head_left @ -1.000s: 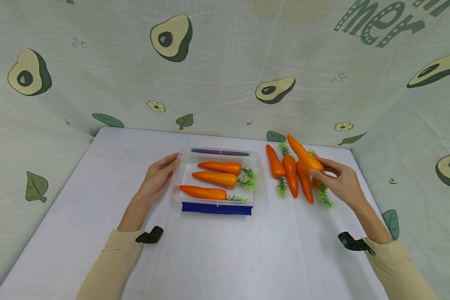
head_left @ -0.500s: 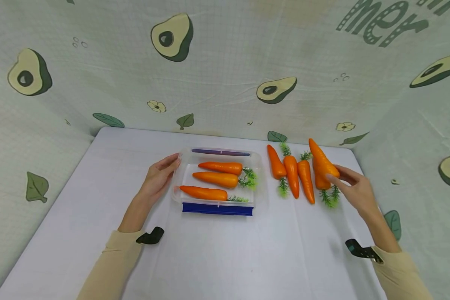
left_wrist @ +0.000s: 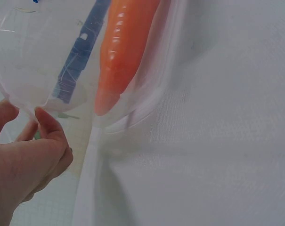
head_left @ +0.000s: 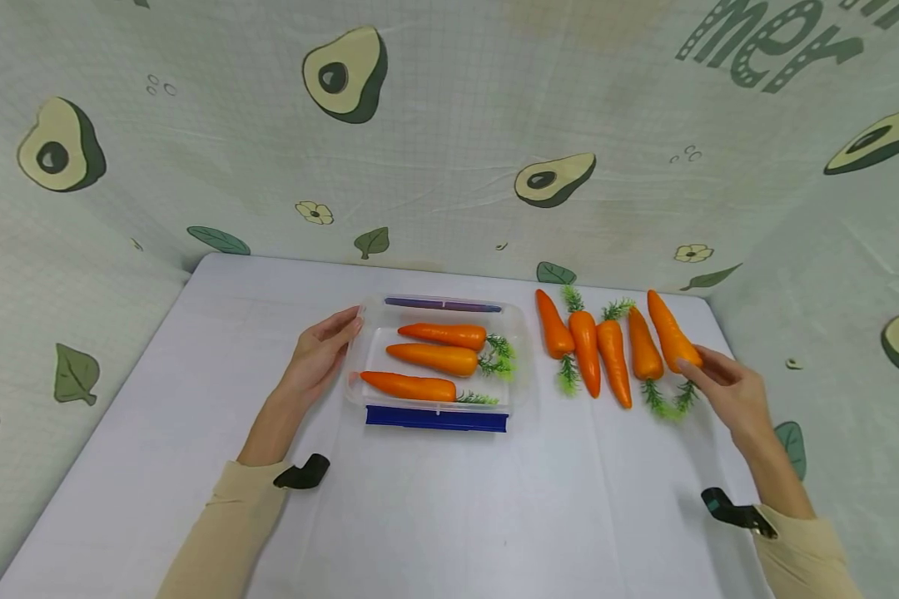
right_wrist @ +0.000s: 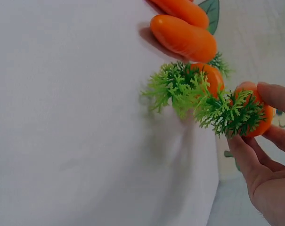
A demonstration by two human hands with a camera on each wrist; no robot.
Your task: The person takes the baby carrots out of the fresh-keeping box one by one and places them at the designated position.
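Note:
My left hand (head_left: 313, 358) pinches the left rim of a clear plastic food container (head_left: 374, 348) with blue clasps; the left wrist view shows thumb and fingers on its corner. Inside lie three toy carrots with green tops: a back one (head_left: 442, 334), a middle one (head_left: 432, 358) and a front one (head_left: 408, 385). My right hand (head_left: 732, 389) grips an orange carrot (head_left: 670, 326) by its thick end, at the right end of a row of carrots. Its leafy top (right_wrist: 234, 113) hangs below the fingers in the right wrist view. Beside it lies another carrot (head_left: 646, 345).
Further left in the row are a carrot (head_left: 613, 362), a second carrot (head_left: 585, 353) and a third carrot (head_left: 554, 326). All rest on a white tabletop (head_left: 449, 507). Avocado-print cloth (head_left: 434, 166) stands behind and at both sides.
My right hand has moved right and toward me with the carrot, from over the other carrots to the row's right end. The left hand and the container stay in place.

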